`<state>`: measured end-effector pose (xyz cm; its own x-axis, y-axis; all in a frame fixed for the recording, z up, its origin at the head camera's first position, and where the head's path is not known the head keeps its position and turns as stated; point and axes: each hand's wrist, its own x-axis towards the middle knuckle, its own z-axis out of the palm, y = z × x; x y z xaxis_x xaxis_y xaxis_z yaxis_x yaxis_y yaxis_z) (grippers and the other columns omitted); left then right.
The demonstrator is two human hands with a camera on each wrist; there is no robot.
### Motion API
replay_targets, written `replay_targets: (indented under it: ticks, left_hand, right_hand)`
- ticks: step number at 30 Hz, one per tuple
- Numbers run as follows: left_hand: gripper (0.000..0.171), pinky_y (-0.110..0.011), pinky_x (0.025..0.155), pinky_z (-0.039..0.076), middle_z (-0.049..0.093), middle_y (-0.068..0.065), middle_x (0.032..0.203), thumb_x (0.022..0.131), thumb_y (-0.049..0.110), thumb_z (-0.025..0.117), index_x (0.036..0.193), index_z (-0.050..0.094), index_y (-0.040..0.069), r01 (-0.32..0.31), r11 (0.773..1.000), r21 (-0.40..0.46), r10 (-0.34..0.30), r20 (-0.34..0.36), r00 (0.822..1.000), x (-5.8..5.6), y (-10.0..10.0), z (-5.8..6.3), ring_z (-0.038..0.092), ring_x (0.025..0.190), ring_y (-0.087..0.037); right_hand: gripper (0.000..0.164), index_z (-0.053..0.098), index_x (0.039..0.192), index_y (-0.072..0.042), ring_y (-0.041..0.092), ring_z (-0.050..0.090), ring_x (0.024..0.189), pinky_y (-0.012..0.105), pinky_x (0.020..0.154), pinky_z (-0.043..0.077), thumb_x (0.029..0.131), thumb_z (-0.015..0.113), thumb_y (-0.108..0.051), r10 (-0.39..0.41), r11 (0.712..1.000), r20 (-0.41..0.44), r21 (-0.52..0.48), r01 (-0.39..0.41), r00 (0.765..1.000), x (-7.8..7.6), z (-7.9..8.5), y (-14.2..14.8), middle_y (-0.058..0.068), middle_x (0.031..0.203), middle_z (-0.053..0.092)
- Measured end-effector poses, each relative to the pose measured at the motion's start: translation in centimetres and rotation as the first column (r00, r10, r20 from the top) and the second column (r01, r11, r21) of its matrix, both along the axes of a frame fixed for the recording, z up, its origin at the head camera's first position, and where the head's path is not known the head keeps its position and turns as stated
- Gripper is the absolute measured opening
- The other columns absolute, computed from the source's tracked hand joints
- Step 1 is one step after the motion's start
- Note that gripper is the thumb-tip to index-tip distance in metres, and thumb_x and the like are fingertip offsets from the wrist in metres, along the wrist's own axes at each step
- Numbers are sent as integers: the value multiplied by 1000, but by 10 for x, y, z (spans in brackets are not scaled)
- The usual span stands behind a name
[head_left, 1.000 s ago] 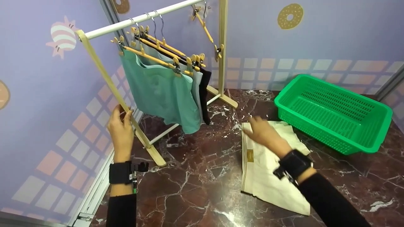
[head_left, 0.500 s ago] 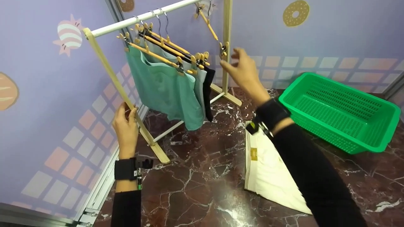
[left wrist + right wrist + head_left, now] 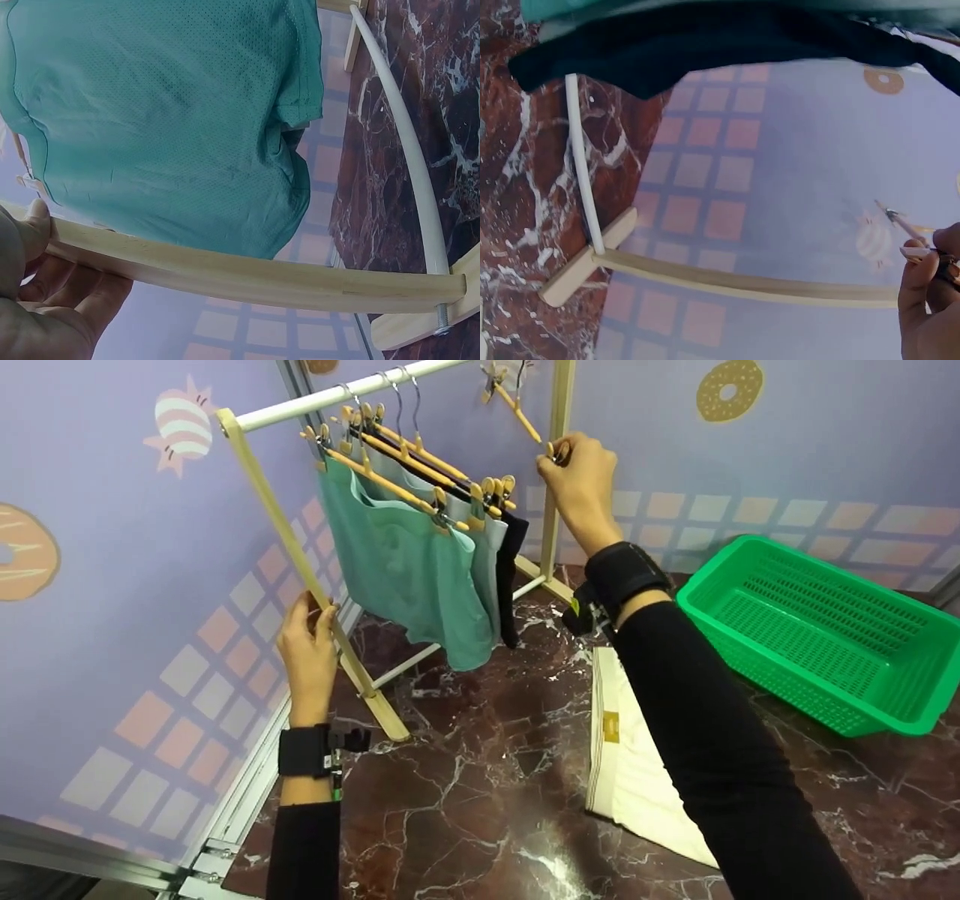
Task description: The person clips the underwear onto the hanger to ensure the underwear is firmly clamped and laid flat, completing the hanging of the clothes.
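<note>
My left hand (image 3: 307, 656) grips the near wooden post (image 3: 279, 521) of a clothes rack, thumb on one side and fingers on the other, as the left wrist view confirms. At the rack's far end, my right hand (image 3: 586, 484) pinches the clip at the lower end of a tilted yellow clip hanger (image 3: 517, 414) that bears no garment. In the right wrist view, thumb and fingers of the right hand (image 3: 934, 307) close on that clip. Teal shorts (image 3: 409, 566) hang nearest on the rail (image 3: 300, 408), with light grey and black garments behind them.
On the dark marbled surface (image 3: 472, 787) lies a folded cream garment (image 3: 630, 780) with a tan label, partly hidden under my right sleeve. A green plastic basket (image 3: 780, 690) stands at the right. Patterned walls close off the left and back.
My right hand has left the cream garment, risen to the hanger at the far end and taken hold of its lower clip. My left hand keeps its grip on the post.
</note>
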<state>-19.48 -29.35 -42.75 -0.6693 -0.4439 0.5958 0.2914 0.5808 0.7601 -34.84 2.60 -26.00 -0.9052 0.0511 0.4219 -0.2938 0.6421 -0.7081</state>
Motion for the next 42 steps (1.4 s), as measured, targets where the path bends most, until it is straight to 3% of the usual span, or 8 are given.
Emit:
replay_targets:
  ticks: [9, 14, 20, 24, 29, 32, 37, 42]
  left_hand:
    - [38, -31, 92, 59, 68, -21, 118, 99, 9, 64, 133, 59, -6, 5, 1000, 17, -5, 14, 1000, 1, 0, -3, 68, 108, -31]
    - [39, -30, 92, 59, 68, -19, 118, 98, 9, 64, 134, 59, -5, 8, 999, 38, -9, 20, 1000, -3, 1, -1, 69, 108, -30]
    - [38, -30, 91, 59, 68, -20, 118, 98, 10, 65, 133, 60, -5, 3, 1000, 30, -3, 17, 1000, -3, -1, -1, 69, 107, -28]
    - [39, -30, 92, 59, 68, -20, 118, 98, 12, 65, 133, 61, -4, -4, 1000, 19, 4, 12, 1000, -2, -2, -1, 69, 108, -28]
    - [39, -26, 91, 58, 68, -18, 118, 98, 13, 64, 133, 61, -5, -5, 1000, 19, 5, 7, 1000, 0, -3, -1, 69, 107, -27]
    - [35, -23, 89, 58, 68, -18, 115, 98, 11, 65, 129, 63, -6, 17, 1000, 23, -17, -5, 1000, 1, -3, -1, 69, 105, -27]
    - [32, -22, 88, 57, 68, -18, 114, 97, 10, 65, 126, 65, -5, 29, 999, 32, -29, -13, 999, 3, -1, 1, 69, 104, -28]
    - [34, -23, 89, 58, 68, -17, 116, 98, 11, 64, 129, 64, -4, 29, 998, 59, -30, 11, 1000, 2, 2, 1, 68, 103, -24]
  right_hand:
    - [17, 77, 106, -5, 2, 53, 69, 16, 60, 38, 99, 67, -17, 18, 999, -113, 48, -12, 993, 8, 18, 6, 7, 94, 76]
    - [16, 78, 104, -7, -2, 55, 63, 14, 57, 43, 98, 68, -19, 28, 998, -126, 58, -21, 992, 19, 30, 20, 3, 87, 75]
    - [17, 79, 92, -7, -4, 47, 50, 17, 49, 36, 95, 70, -21, 59, 991, -171, 129, -38, 983, 39, 15, 59, -7, 63, 62]
    - [18, 78, 98, -4, 3, 49, 50, 14, 44, 38, 97, 70, -21, 100, 991, -120, 103, -88, 988, 63, -18, 88, 8, 72, 70]
    - [16, 75, 96, 2, 9, 46, 46, 11, 38, 32, 99, 65, -11, 172, 983, -146, 93, -159, 974, 104, -83, 119, 11, 69, 68]
    - [12, 75, 92, 2, 9, 46, 47, 11, 40, 33, 96, 66, -5, 172, 980, -170, 133, -150, 970, 134, -127, 130, 10, 70, 68]
    - [8, 74, 97, 4, 13, 55, 60, 19, 51, 49, 90, 72, 0, 138, 975, -59, 184, -125, 989, 188, -186, 134, 11, 76, 69]
    - [18, 74, 104, 2, 15, 51, 66, 26, 51, 53, 87, 77, -1, 110, 965, -44, 244, -96, 993, 219, -230, 130, 7, 74, 62]
